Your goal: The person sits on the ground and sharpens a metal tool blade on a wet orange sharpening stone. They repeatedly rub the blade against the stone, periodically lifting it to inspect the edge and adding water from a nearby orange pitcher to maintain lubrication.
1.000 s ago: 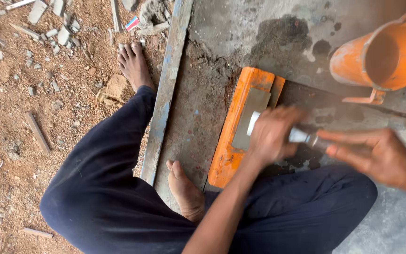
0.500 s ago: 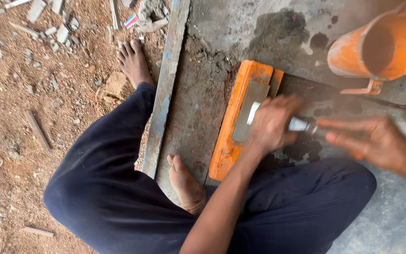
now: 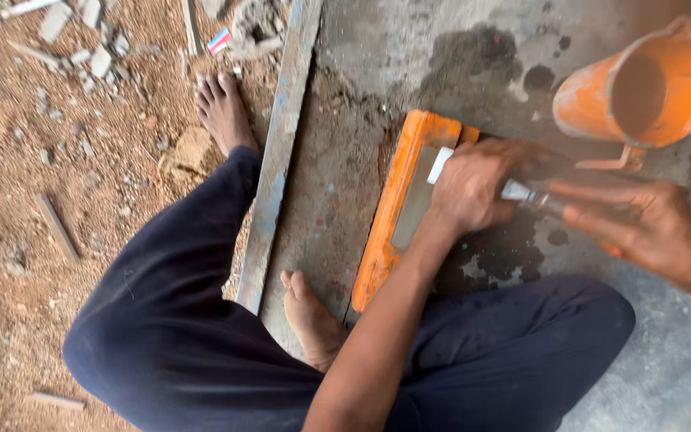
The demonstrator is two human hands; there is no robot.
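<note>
**Blade laid across stone, both hands on it**

Left hand [image 3: 473,188] is closed in a fist round the upper end of a thin metal blade [image 3: 515,190], pressing it down on the grey sharpening stone [image 3: 413,204]. Right hand [image 3: 641,228] sits at the blade's other end, fingers mostly stretched out flat with the tips on the metal; motion blur hides whether it grips or only presses.

The stone sits in an orange holder [image 3: 385,240] on the wet concrete slab [image 3: 409,48], near the slab's left edge, where a metal strip [image 3: 281,160] runs along the dirt. The holder's long axis runs from upper right to lower left; the blade lies crosswise to it, roughly left-right, over the stone's upper end. Left hand is directly over the stone and nearer to it; right hand is off to the right, clear of the holder.

Orange jug [image 3: 641,88] stands at the slab's upper right, apart from both hands. Bare feet rest left of and below the holder.
</note>
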